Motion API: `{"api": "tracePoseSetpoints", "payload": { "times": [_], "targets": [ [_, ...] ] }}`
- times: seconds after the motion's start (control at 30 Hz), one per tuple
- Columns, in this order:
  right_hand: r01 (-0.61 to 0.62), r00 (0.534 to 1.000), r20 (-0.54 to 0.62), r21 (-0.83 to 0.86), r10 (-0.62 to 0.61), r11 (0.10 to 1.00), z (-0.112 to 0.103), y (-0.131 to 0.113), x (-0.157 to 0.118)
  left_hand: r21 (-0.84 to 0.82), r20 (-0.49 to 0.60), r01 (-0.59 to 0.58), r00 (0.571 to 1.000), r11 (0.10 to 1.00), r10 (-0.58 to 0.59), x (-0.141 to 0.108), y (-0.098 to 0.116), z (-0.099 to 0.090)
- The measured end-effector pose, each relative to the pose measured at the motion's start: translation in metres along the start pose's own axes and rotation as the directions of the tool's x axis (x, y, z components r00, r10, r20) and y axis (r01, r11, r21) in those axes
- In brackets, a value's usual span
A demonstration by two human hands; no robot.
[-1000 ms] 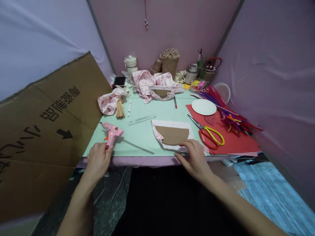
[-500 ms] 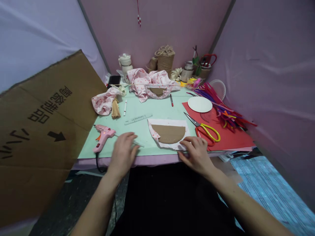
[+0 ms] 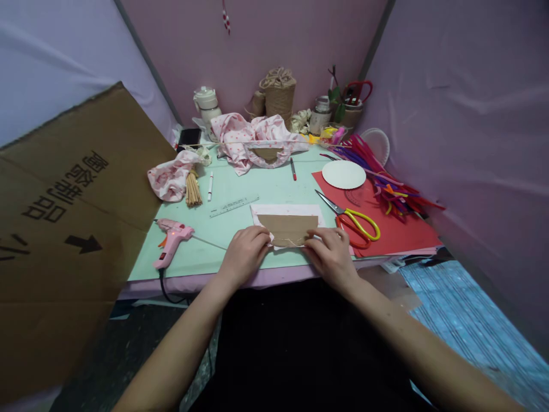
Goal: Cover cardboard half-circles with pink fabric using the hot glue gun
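On the carton (image 3: 81, 220), can read 陶瓷制品; on the tabletop (image 3: 235, 184), see cloth (image 3: 287, 209) lying under card (image 3: 288, 228), pinched at the near edge by right hand (image 3: 332, 254) and left hand (image 3: 245, 252), moved over since a second ago from beside the glue gun (image 3: 172, 239)

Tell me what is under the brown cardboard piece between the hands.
Pale fabric sticks out past the far edge of the cardboard piece, on a green table cover. Whatever lies directly beneath is hidden.
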State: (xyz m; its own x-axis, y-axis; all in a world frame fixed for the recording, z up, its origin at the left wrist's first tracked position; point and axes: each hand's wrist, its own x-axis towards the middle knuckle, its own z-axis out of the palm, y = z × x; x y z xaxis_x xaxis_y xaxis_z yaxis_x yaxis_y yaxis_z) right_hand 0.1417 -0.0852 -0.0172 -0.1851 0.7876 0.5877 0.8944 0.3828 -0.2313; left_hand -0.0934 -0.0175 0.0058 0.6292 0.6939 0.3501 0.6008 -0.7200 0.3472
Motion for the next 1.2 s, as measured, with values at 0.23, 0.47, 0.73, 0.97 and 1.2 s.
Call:
{"api": "tracePoseSetpoints", "payload": {
  "times": [0.23, 0.47, 0.73, 0.97, 1.2],
  "targets": [
    [-0.03, 0.998, 0.051, 0.028, 0.029, 0.999, 0.003, -0.001, 0.012, 0.072, 0.012, 0.022, 1.0, 0.997, -0.023, 0.008, 0.004, -0.004],
    [-0.084, 0.988, 0.126, -0.037, 0.089, 0.996, 0.004, -0.002, 0.021, 0.146, 0.011, 0.091, 0.996, 0.985, -0.094, 0.016, 0.013, 0.001],
    [-0.107, 0.979, 0.164, -0.089, 0.121, 0.99, 0.006, -0.004, 0.026, 0.128, -0.013, 0.135, 0.991, 0.983, -0.135, 0.02, 0.012, 0.01],
    [-0.08, 0.973, 0.201, -0.154, 0.111, 0.985, 0.007, -0.002, 0.033, 0.131, 0.001, 0.144, 0.989, 0.981, -0.146, 0.024, 0.015, 0.01],
    [-0.063, 0.968, 0.232, -0.151, 0.097, 0.987, 0.007, 0.002, 0.04, 0.046, 0.104, 0.157, 0.981, 0.986, -0.161, 0.034, 0.004, 0.009]
  ]
}}
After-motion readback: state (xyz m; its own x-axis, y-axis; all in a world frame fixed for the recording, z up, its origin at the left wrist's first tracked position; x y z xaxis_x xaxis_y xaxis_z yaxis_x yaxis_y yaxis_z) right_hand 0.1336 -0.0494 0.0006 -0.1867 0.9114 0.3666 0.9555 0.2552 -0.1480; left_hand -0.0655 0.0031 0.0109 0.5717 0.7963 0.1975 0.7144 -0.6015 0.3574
